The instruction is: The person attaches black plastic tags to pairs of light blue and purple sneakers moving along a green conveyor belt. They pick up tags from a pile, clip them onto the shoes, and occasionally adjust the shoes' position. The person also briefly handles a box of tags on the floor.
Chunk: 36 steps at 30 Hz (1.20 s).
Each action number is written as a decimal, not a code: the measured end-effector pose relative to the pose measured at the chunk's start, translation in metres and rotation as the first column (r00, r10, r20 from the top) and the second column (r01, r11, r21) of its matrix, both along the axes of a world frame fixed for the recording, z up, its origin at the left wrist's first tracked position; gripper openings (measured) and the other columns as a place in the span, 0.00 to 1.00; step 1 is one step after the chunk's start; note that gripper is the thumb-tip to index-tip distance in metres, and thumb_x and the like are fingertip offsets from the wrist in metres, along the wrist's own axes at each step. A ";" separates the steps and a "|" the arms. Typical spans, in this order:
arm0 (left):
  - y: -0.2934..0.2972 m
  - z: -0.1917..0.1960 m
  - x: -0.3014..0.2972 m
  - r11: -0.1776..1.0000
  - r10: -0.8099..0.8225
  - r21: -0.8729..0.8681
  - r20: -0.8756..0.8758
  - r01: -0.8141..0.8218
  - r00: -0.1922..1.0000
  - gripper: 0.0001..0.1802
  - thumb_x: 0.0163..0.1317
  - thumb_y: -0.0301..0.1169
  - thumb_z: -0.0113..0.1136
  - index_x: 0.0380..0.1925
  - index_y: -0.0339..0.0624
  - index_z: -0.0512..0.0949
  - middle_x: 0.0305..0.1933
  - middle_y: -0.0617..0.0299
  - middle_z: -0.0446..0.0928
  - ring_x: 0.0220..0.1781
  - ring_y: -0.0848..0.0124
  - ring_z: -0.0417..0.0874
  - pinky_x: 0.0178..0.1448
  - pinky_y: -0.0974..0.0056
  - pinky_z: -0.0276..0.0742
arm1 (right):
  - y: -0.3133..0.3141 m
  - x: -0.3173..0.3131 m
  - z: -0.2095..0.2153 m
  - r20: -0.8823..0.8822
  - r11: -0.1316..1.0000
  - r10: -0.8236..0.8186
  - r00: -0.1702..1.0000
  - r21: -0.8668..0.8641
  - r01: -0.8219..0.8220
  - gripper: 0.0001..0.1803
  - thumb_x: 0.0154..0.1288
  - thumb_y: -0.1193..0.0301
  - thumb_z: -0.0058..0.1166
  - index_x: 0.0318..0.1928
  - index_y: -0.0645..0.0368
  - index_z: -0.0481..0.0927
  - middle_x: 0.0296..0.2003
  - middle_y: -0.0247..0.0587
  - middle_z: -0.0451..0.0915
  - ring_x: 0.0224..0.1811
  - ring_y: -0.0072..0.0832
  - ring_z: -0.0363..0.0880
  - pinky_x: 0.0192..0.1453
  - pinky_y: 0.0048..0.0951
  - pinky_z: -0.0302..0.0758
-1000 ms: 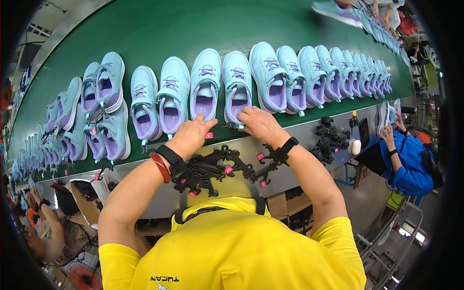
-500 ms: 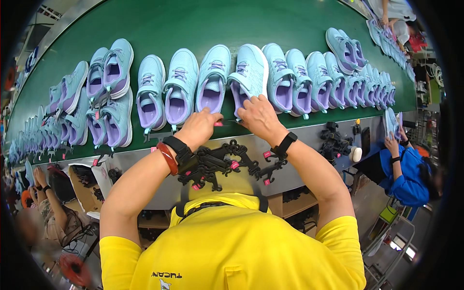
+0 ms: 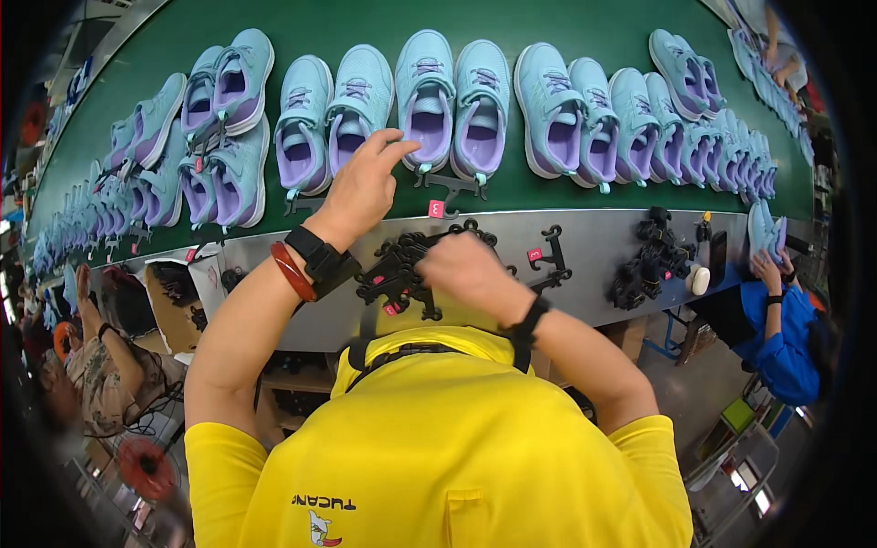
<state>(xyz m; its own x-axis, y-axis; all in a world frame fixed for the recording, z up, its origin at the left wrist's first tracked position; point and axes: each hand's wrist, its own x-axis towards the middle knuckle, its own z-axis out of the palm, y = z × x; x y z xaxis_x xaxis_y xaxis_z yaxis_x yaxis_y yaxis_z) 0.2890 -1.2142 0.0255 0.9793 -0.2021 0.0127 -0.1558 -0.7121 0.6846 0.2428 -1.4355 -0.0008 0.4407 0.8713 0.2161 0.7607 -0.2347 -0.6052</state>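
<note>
A pair of light-blue sneakers with purple linings stands in the middle, made up of a left sneaker (image 3: pixel 426 105) and a right sneaker (image 3: pixel 480 114). A black plastic shoe hanger (image 3: pixel 453 187) with a pink tag sits at their heels. My left hand (image 3: pixel 359 187) has its fingers apart, just left of this pair and over the heel of another sneaker (image 3: pixel 354 100). It holds nothing. My right hand (image 3: pixel 470 274), smeared by motion, is at a heap of black hangers (image 3: pixel 402 274) on the metal ledge; its fingers cannot be made out.
Rows of matching sneakers line the green belt (image 3: pixel 338 23) to both sides. A loose hanger (image 3: pixel 552 258) and black hanger clusters (image 3: pixel 650 260) lie along the metal ledge (image 3: pixel 594 237). Co-workers sit at left and at right, one in a blue top (image 3: pixel 776 347).
Both hands have left the middle sneakers, whose heels now sit close together at the hanger. The right hand has come back to the hanger heap; the left has lifted away to the left, fingers spread.
</note>
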 end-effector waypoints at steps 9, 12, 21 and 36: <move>-0.028 0.016 -0.008 0.997 0.026 -0.071 0.068 -0.021 0.997 0.22 0.53 0.13 0.44 0.47 0.39 0.76 0.52 0.50 0.73 0.51 0.53 0.77 0.53 0.61 0.73 | 0.053 -0.039 -0.030 0.091 0.997 0.019 0.996 -0.078 -0.012 0.04 0.50 0.69 0.51 0.25 0.52 0.78 0.32 0.34 0.72 0.42 0.30 0.69 0.45 0.28 0.64; -0.041 0.017 -0.011 0.995 0.029 -0.100 0.049 -0.024 0.998 0.20 0.53 0.12 0.45 0.43 0.37 0.78 0.48 0.52 0.76 0.48 0.56 0.79 0.50 0.63 0.74 | 0.041 -0.038 -0.034 0.064 0.998 -0.006 0.998 -0.064 0.010 0.03 0.50 0.69 0.53 0.24 0.51 0.77 0.31 0.33 0.72 0.42 0.30 0.69 0.45 0.30 0.63; -0.124 0.005 0.030 0.981 -0.163 -0.096 0.082 0.171 0.983 0.17 0.55 0.16 0.50 0.45 0.40 0.77 0.46 0.56 0.76 0.42 0.57 0.80 0.44 0.61 0.76 | -0.056 0.005 0.013 -0.798 0.988 -0.107 0.594 -0.019 0.152 0.08 0.53 0.69 0.62 0.26 0.58 0.76 0.28 0.35 0.79 0.33 0.32 0.78 0.38 0.34 0.72; -0.191 -0.053 0.091 0.931 -0.352 0.071 -0.084 0.358 0.932 0.13 0.53 0.22 0.59 0.40 0.41 0.73 0.41 0.56 0.77 0.41 0.52 0.80 0.42 0.54 0.76 | -0.146 0.032 -0.017 -0.975 0.374 -0.198 -0.103 -0.172 0.911 0.23 0.74 0.72 0.38 0.66 0.61 0.59 0.30 0.37 0.76 0.22 0.19 0.76 0.25 0.19 0.72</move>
<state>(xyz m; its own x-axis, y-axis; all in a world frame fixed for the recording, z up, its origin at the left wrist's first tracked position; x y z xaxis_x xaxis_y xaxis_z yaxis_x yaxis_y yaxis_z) 0.3801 -1.4054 -0.0271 0.8410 -0.5345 -0.0836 -0.3641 -0.6735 0.6432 0.2752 -1.5818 -0.0177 0.8346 0.0430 -0.5492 -0.5336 0.3104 -0.7867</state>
